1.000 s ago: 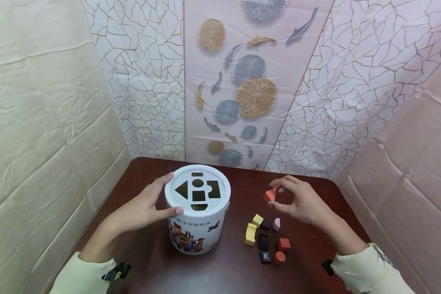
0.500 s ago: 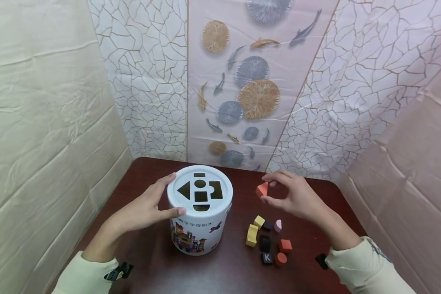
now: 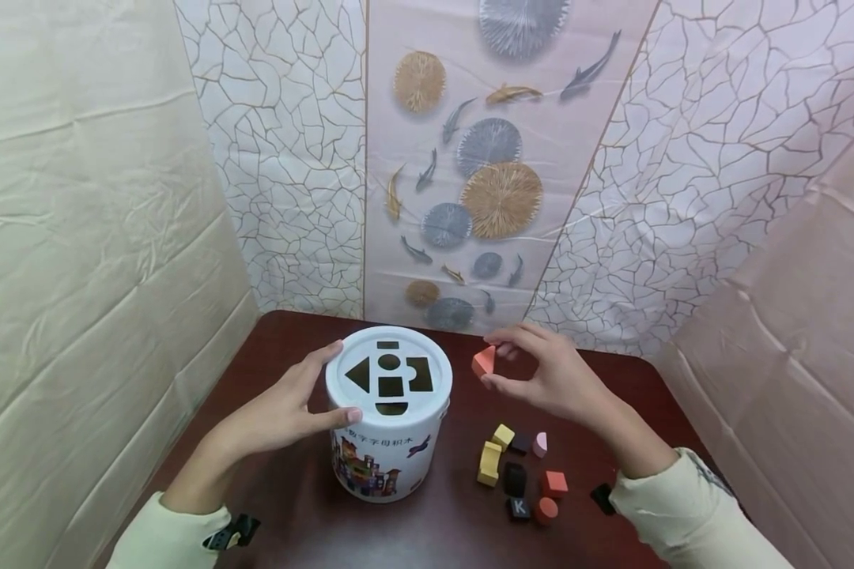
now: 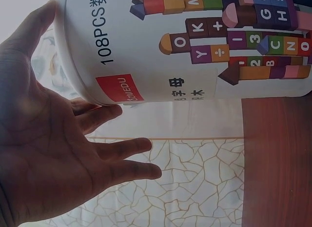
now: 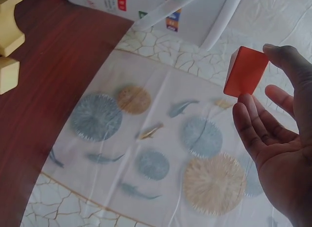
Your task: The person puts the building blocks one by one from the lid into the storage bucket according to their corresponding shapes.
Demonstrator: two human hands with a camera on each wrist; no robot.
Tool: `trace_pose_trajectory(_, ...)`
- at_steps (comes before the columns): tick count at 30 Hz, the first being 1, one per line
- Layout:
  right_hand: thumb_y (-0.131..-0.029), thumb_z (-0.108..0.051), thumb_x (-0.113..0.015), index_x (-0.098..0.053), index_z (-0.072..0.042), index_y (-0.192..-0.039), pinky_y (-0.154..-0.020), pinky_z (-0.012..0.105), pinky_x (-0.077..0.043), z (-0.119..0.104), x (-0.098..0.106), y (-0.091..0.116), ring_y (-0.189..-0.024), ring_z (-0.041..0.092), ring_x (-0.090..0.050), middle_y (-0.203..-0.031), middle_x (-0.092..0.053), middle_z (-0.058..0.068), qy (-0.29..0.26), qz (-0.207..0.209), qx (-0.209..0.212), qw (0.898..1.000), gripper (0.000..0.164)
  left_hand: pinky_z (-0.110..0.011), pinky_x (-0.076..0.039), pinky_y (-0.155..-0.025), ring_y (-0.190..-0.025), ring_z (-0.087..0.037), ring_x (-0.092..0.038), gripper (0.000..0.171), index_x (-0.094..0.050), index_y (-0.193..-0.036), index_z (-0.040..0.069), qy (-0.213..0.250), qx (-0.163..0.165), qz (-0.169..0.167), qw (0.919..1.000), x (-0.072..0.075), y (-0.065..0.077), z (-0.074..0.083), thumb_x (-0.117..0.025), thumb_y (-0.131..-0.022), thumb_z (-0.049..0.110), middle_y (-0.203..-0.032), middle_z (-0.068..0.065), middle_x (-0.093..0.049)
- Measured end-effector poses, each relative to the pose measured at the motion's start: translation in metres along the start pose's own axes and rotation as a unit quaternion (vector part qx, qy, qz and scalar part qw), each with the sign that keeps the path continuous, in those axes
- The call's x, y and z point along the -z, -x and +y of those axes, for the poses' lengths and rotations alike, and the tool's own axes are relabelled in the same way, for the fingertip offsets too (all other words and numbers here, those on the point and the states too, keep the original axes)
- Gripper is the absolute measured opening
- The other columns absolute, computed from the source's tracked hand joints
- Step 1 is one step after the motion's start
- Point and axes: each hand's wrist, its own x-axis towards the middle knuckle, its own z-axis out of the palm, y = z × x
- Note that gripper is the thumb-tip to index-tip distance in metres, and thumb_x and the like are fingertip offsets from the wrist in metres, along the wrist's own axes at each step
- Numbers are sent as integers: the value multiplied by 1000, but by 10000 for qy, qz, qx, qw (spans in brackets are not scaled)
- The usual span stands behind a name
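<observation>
A white lidded bucket (image 3: 387, 450) stands upright on the dark red table, its lid (image 3: 417, 403) cut with shaped holes, one of them triangular. My left hand (image 3: 273, 407) rests on the left of the lid's rim, thumb at the near side and index finger at the far side. In the left wrist view, the other fingers (image 4: 131, 171) stretch out straight beside the bucket. Right of the lid, my right hand (image 3: 551, 371) pinches an orange triangular block (image 3: 483, 361) between thumb and fingertips, held above the table. The right wrist view shows a rectangular face of this block (image 5: 246, 72).
Several loose blocks lie right of the bucket: yellow ones (image 3: 489, 464), black ones (image 3: 515, 479), a pink one (image 3: 539, 444), a red square one (image 3: 555, 484) and a red cylinder (image 3: 546, 511). Patterned cloth (image 3: 292, 197) hangs behind the table (image 3: 313, 525).
My right hand has moved left with the orange triangular block, closer to the bucket's lid. My left hand stays on the rim. The view has shifted slightly.
</observation>
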Motion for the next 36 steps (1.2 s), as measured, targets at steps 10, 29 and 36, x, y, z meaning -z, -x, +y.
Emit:
trace_pose_trajectory(10, -86, -23, -98, -76, -18, -131, -89, 33, -65, -14, -8, -18, -101, 13, -74, -121, -75, 2, -310, -181, 143, 9993, 51, -79, -35, -124, -166, -47, -29, 117, -21, -177, 17, -1, 17, -43, 10000, 0, 0, -2, -80, -91, 71, -182, -15, -29)
trace_pose_trajectory(29, -87, -22, -98, -77, -17, -129, -89, 37, -66, -32, -21, -51, -101, 16, -74, -117, -75, 0, -626, -115, 505, 9967, 47, -78, -34, -125, -167, -46, -29, 118, -23, -176, 15, -85, 22, 17, 10000, 5, -2, 3, -79, -91, 73, -182, -15, -28)
trace_pose_trajectory(36, -87, -19, -97, -77, -14, -126, -89, 37, -66, -38, -29, -56, -99, 17, -74, -115, -75, 3, -803, -225, 497, 9953, 44, -77, -35, -126, -166, -46, -30, 118, -24, -176, 15, -39, 93, -7, 9999, 1, 1, 1, -80, -90, 74, -181, -15, -30)
